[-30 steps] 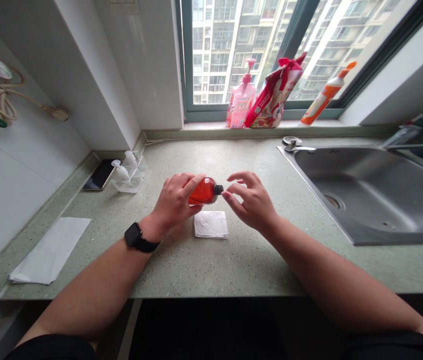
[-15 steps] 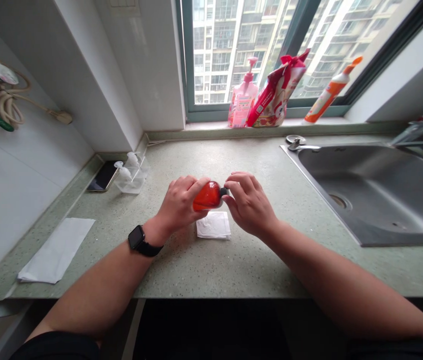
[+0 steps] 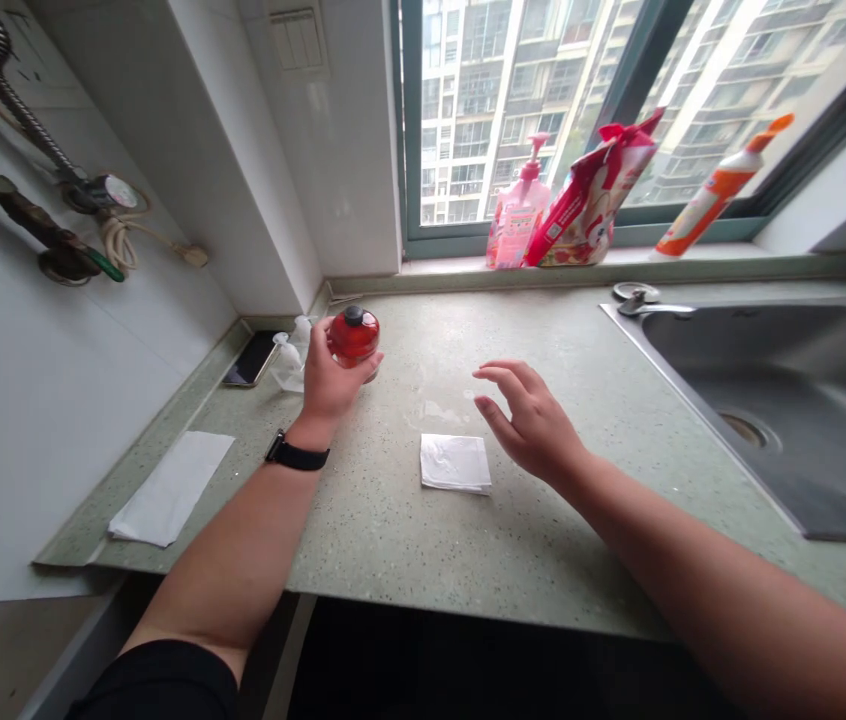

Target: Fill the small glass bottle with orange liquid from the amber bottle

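My left hand (image 3: pixel 331 375) is wrapped round a clear bottle of red liquid (image 3: pixel 355 338) with a black cap, held upright at the back left of the counter. Whether its base touches the counter I cannot tell. My right hand (image 3: pixel 524 412) hovers over the counter with its fingers apart and nothing in them. Just left of and below that hand lies a folded white tissue (image 3: pixel 456 463). Wet marks (image 3: pixel 442 410) shine on the surface behind the tissue. A clear holder with white pump tops (image 3: pixel 287 357) is partly hidden behind my left hand.
A phone (image 3: pixel 250 358) lies in the back left corner, and a folded white sheet (image 3: pixel 172 488) nearer the front. The steel sink (image 3: pixel 790 400) takes up the right side. On the windowsill stand a pink pump bottle (image 3: pixel 517 220), a red bag (image 3: pixel 595 200) and an orange-white bottle (image 3: pixel 715 197).
The bottle has gone from lying sideways between both hands to upright at the back left in my left hand. My right hand has come off its cap. The view has shifted left.
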Demonstrator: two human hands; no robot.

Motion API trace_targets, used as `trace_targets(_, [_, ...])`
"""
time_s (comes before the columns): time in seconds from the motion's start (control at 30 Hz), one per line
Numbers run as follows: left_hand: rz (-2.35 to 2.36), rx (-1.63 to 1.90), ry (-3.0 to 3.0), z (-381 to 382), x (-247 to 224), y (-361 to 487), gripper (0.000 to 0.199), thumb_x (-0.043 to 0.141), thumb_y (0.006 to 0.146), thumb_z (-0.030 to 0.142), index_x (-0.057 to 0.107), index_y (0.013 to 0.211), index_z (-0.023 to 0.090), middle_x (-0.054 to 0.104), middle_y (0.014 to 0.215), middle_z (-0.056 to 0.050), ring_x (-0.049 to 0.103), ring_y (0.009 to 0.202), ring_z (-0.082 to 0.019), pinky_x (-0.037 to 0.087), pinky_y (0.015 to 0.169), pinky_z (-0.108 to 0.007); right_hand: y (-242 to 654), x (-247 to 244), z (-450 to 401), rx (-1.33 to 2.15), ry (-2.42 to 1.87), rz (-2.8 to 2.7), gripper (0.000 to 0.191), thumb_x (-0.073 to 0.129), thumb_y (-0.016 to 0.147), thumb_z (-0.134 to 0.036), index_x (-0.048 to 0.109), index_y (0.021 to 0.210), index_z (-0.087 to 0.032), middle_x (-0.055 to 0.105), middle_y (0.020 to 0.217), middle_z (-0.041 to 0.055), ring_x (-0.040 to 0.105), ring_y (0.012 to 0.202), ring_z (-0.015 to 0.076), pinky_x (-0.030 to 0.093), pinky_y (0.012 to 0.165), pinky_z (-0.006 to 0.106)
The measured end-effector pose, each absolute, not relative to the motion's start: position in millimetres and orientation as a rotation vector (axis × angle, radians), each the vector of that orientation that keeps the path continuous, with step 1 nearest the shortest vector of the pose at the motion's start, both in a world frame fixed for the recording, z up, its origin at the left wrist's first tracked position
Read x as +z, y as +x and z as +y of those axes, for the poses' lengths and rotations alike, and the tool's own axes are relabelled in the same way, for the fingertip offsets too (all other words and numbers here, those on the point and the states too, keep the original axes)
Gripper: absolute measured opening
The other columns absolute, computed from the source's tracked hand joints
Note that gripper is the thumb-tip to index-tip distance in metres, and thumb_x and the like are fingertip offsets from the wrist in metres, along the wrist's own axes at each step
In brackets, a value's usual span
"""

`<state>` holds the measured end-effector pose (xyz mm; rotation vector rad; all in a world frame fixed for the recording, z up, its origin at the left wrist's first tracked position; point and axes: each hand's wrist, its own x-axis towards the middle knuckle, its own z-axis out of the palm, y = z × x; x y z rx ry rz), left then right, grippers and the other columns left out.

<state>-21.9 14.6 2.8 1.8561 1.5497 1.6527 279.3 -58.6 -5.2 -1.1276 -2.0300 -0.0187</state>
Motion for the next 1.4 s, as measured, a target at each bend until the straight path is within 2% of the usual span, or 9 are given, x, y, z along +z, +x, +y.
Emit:
trace_targets(0.2, [1.676, 1.694, 1.734, 27, 2, -37, 0.079, 0.096, 0.071, 0.026, 0.05, 0.135, 0.029, 0.069, 0.132, -0.01, 0.072, 0.115, -0.029, 0.057, 0.109, -0.052, 277, -10, -60, 0.061, -1.104, -2.038, 0.041, 0.056, 0.107, -0.039, 0.053, 0.147, -0.028, 0.066, 0.135, 0.0154, 0.067, 0.123, 0.034, 0.061, 0.101, 0.057])
trace_targets(0.5, [1.852, 1.503, 1.787, 39, -13, -41, 0.08, 0.094, 0.075, 0.026, 0.047, 0.139, 0.027, 0.066, 0.14, -0.014, 0.067, 0.13, -0.036, 0.052, 0.115, -0.059, 276, -14, -61, 0.152, -1.059, -2.078, 0.055, 0.059, 0.106, -0.035, 0.042, 0.158, -0.031, 0.062, 0.14, 0.0158, 0.067, 0.12, 0.0323, 0.063, 0.099, 0.056])
trace_targets(0.7, [1.723, 1.707, 1.944, 41, -12, -46, 0.1, 0.092, 0.079, 0.022, 0.032, 0.158, 0.023, 0.048, 0.159, -0.024, 0.049, 0.151, -0.041, 0.039, 0.126, -0.063, 274, -13, -62, 0.142, -1.05, -2.097, 0.057, 0.06, 0.104, -0.031, 0.042, 0.157, -0.028, 0.064, 0.135, 0.0157, 0.07, 0.113, 0.0304, 0.064, 0.092, 0.053])
trace_targets(0.8, [1.677, 1.814, 2.096, 25, 4, -41, 0.089, 0.088, 0.085, 0.029, 0.037, 0.157, 0.023, 0.047, 0.159, -0.022, 0.046, 0.153, -0.039, 0.038, 0.127, -0.06, 274, -13, -63, 0.138, -1.056, -2.101, 0.057, 0.06, 0.103, -0.031, 0.042, 0.158, -0.028, 0.066, 0.134, 0.0153, 0.07, 0.111, 0.0298, 0.065, 0.091, 0.051])
trace_targets(0.9, [1.593, 1.906, 2.196, 5, 20, -31, 0.058, 0.081, 0.094, 0.041, 0.054, 0.141, 0.021, 0.061, 0.141, -0.016, 0.061, 0.133, -0.032, 0.05, 0.116, -0.051, 275, -12, -62, 0.14, -1.061, -2.111, 0.055, 0.06, 0.103, -0.031, 0.045, 0.156, -0.027, 0.068, 0.132, 0.015, 0.071, 0.113, 0.0297, 0.064, 0.091, 0.05])
trace_targets(1.0, [1.303, 1.658, 2.271, -10, 27, -16, 0.031, 0.064, 0.105, 0.05, 0.065, 0.112, 0.021, 0.069, 0.095, -0.005, 0.065, 0.082, -0.018, 0.056, 0.077, -0.033, 278, -12, -60, 0.14, -1.081, -2.12, 0.046, 0.058, 0.104, -0.03, 0.053, 0.149, -0.026, 0.074, 0.124, 0.0131, 0.074, 0.111, 0.0288, 0.064, 0.09, 0.049])
trace_targets(1.07, [1.169, 1.384, 2.342, -18, 23, -4, 0.045, 0.053, 0.109, 0.055, 0.061, 0.082, 0.02, 0.059, 0.071, 0.0, 0.053, 0.063, -0.014, 0.044, 0.061, -0.028, 280, -11, -58, 0.138, -1.104, -2.121, 0.039, 0.058, 0.104, -0.031, 0.058, 0.143, -0.025, 0.078, 0.115, 0.0101, 0.076, 0.104, 0.0269, 0.064, 0.088, 0.047])
trace_targets(1.13, [1.044, 1.127, 2.398, -23, 16, 9, 0.057, 0.05, 0.11, 0.056, 0.047, 0.066, 0.02, 0.046, 0.06, 0.003, 0.042, 0.056, -0.012, 0.033, 0.056, -0.029, 283, -11, -55, 0.132, -1.132, -2.125, 0.034, 0.057, 0.105, -0.03, 0.062, 0.138, -0.024, 0.081, 0.107, 0.0075, 0.078, 0.098, 0.0251, 0.063, 0.087, 0.045])
trace_targets(1.4, [0.957, 0.901, 2.315, -22, 4, 22, 0.058, 0.049, 0.108, 0.055, 0.033, 0.063, 0.021, 0.032, 0.059, 0.005, 0.031, 0.055, -0.011, 0.022, 0.056, -0.029, 286, -12, -49, 0.188, -1.206, -2.117, 0.021, 0.057, 0.104, -0.029, 0.075, 0.114, -0.024, 0.083, 0.099, 0.0061, 0.078, 0.088, 0.0216, 0.06, 0.081, 0.038])
